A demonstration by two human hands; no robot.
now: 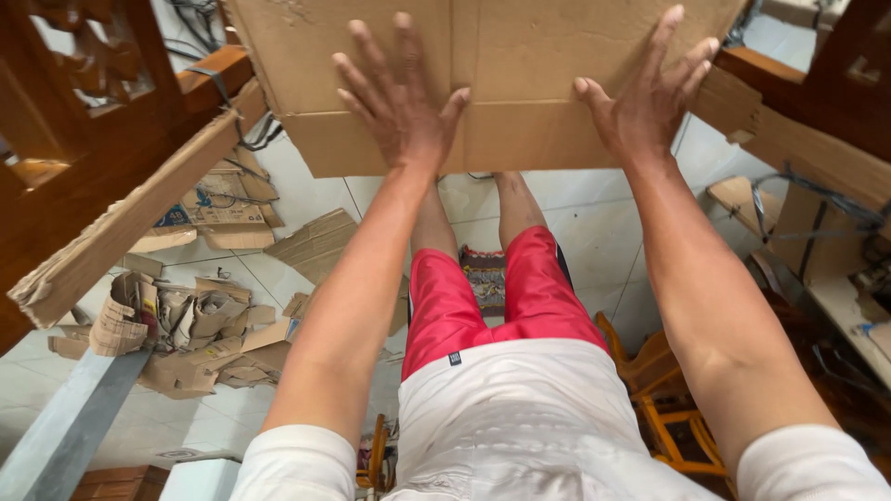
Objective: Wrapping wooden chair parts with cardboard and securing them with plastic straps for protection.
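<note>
A large flat sheet of brown cardboard (pixel 520 56) lies across dark wooden furniture at the top of the head view. My left hand (pixel 394 97) is pressed flat on it, fingers spread, left of its centre crease. My right hand (pixel 645 97) is pressed flat on the right part, fingers spread too. Neither hand grips anything. Below, I see my own red shorts (pixel 464 306) and white shirt.
A cardboard-wrapped wooden rail (pixel 139 213) slants at left. Torn cardboard scraps (pixel 195 325) lie on the white tiled floor. A yellow wooden stool (pixel 664 408) stands at lower right. Wooden frame parts and cables (pixel 817 199) are at right.
</note>
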